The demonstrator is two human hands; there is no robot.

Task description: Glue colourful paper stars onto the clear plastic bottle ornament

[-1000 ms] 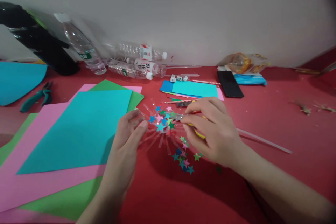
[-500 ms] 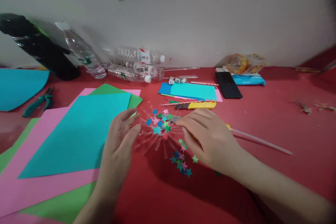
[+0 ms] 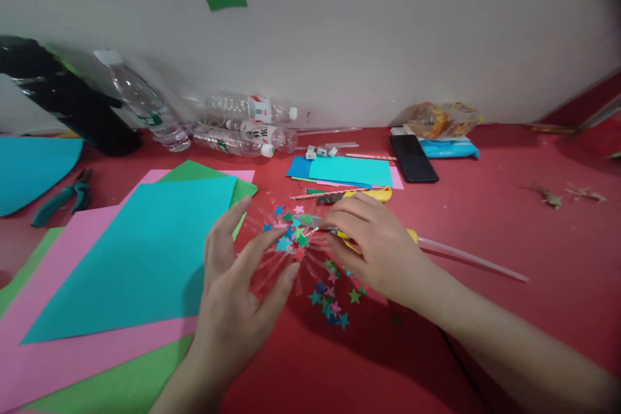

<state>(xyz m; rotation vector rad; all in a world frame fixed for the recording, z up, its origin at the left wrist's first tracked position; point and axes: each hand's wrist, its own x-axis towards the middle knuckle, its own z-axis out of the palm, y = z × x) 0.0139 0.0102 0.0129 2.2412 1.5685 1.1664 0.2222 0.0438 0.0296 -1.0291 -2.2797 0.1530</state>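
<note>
A clear plastic piece with strips fanned outward (image 3: 297,284) lies on the red table, its middle covered with small coloured paper stars (image 3: 301,240). My left hand (image 3: 237,284) is open beside it, with the thumb and index finger apart and reaching over its left edge. On the right side my right hand (image 3: 376,249) is closed, its fingertips together near the rim of the stars; what they hold is hidden. Beneath that hand a yellow object (image 3: 347,240) shows in part. Loose paper stars (image 3: 332,307) lie in a pile just nearer to me.
Coloured paper sheets (image 3: 130,252) cover the left side, with pliers (image 3: 63,197) beyond. Plastic bottles (image 3: 233,140) and a black flask (image 3: 72,100) line the wall. A yellow cutter (image 3: 369,195), paper strips (image 3: 352,171), a phone (image 3: 414,158) and a clear stick (image 3: 473,259) lie about.
My left hand has moved right, its thumb and index finger now reaching over the stars. My right hand stays near the fanned piece. The view has shifted slightly.
</note>
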